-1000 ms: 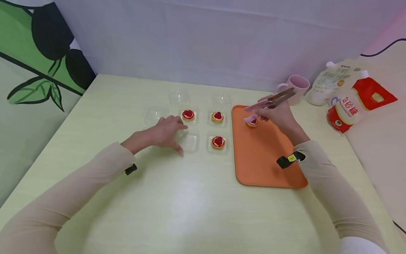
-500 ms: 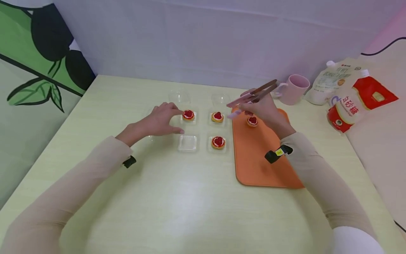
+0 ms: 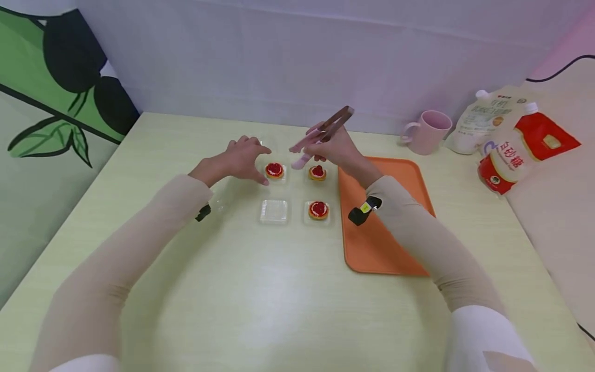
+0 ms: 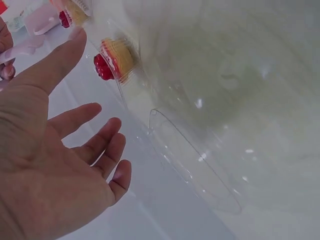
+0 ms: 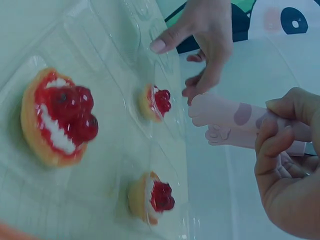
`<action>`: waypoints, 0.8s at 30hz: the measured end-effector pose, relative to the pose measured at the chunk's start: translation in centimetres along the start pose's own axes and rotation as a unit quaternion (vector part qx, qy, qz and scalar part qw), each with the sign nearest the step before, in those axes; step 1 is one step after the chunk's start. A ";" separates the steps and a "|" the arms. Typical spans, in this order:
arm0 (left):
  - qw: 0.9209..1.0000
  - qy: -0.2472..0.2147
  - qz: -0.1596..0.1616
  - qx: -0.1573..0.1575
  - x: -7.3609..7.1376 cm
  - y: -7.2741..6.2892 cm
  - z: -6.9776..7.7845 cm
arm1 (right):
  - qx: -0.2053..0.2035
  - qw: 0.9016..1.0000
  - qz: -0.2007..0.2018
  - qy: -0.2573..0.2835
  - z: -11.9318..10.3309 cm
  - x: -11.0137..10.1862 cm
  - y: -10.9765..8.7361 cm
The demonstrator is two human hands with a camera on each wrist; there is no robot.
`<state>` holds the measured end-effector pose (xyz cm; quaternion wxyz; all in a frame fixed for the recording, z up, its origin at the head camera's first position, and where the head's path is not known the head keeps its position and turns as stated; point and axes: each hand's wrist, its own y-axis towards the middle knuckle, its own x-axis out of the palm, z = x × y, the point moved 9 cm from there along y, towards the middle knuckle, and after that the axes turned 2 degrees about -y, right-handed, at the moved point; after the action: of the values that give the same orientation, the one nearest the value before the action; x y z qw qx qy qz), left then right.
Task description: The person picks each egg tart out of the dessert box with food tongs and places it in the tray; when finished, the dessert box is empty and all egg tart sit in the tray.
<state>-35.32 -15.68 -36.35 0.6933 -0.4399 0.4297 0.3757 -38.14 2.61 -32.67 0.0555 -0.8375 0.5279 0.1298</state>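
Observation:
My right hand (image 3: pixel 338 147) grips pink-and-metal tongs (image 3: pixel 331 124) above the back row of fruit tarts. Their paw-shaped tips (image 5: pixel 202 111) stand slightly apart with nothing between them. With thumb and fingers spread, my left hand (image 3: pixel 243 159) is just left of the back-left tart (image 3: pixel 275 170), holding nothing. This tart, the back-right tart (image 3: pixel 317 173) and the front-right tart (image 3: pixel 318 210) each sit in a clear plastic box. A clear box (image 3: pixel 274 212) without a tart stands at front left. One clear lid (image 4: pixel 192 160) shows beside my left hand in the left wrist view.
An orange tray (image 3: pixel 372 253) lies to the right, partly under my right forearm. A pink mug (image 3: pixel 431 133) stands behind it. Farther right are a red sugar pouch (image 3: pixel 516 155) and a pale spouted pouch (image 3: pixel 481 121).
My right hand has carried the tongs left from over the tray to above the tart boxes. The left hand has moved up from the front-left box to beside the back-left tart.

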 end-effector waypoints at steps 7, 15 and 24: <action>0.999 0.004 -0.034 -0.017 0.6 1.0 -0.2 | 0.024 0.999 -0.028 -0.024 0.7 3.3 1.6; 0.999 -0.003 -0.035 -0.021 0.6 1.7 -0.1 | 0.038 0.998 -0.034 -0.044 1.9 4.5 2.6; 0.999 -0.004 -0.039 -0.019 0.6 2.3 0.2 | 0.065 0.995 -0.025 -0.068 2.6 4.7 2.9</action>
<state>-37.16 -14.65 -37.55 0.7007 -0.4682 0.4019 0.3581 -39.27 -2.19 -36.32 0.1483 -0.8345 0.5089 0.1503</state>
